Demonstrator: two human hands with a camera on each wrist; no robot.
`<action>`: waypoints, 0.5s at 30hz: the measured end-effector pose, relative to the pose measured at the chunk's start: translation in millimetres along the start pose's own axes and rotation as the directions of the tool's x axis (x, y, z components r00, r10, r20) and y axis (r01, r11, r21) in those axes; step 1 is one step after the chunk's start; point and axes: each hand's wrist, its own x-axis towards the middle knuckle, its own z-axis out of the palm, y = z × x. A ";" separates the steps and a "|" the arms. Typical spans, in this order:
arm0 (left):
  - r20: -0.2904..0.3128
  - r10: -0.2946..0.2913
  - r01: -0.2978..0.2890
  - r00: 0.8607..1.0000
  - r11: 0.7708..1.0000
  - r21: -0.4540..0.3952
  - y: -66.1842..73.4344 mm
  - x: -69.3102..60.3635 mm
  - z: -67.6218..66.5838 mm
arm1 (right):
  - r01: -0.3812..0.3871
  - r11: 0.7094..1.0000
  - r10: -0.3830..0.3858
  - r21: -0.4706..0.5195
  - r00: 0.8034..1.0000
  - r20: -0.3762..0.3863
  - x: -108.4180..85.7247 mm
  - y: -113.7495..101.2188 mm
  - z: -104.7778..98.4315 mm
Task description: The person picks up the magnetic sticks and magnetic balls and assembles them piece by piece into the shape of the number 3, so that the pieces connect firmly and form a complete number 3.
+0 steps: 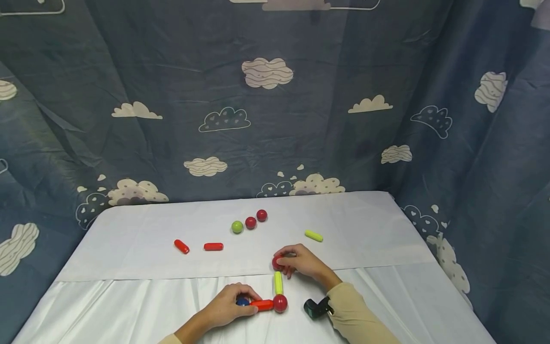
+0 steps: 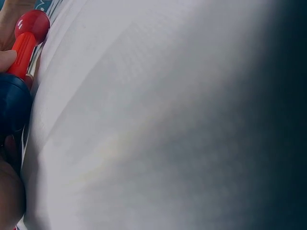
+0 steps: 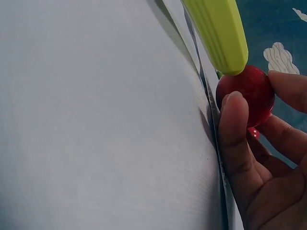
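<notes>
Below the centre of the head view, your right hand (image 1: pixel 302 263) pinches a red ball (image 1: pixel 276 263) between thumb and fingers, at the hand's left edge and by the upper end of a yellow-green rod (image 1: pixel 278 283). Toward the bottom, your left hand (image 1: pixel 227 306) grips a red rod (image 1: pixel 264 305) at its fingertips, between a partly covered blue ball (image 1: pixel 242 301) and a second red ball (image 1: pixel 280 303).

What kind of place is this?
Probably an indoor play or work corner: a dark blue cloth curtain printed with pale clouds hangs behind a white cloth-covered table, where the right hand holds a shiny round red ball.
</notes>
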 end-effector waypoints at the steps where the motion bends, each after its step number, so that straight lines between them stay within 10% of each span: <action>1: 0.001 0.000 0.000 1.000 1.000 0.001 -0.3 0.1 0.0 | 0.005 1.000 -0.005 -0.008 1.000 0.004 0.4 0.6 0.0; 15: -0.001 0.001 -0.001 1.000 1.000 -0.005 1.9 -0.4 -0.6 | 0.016 0.997 -0.012 -0.081 0.999 0.045 -2.7 -2.5 -0.6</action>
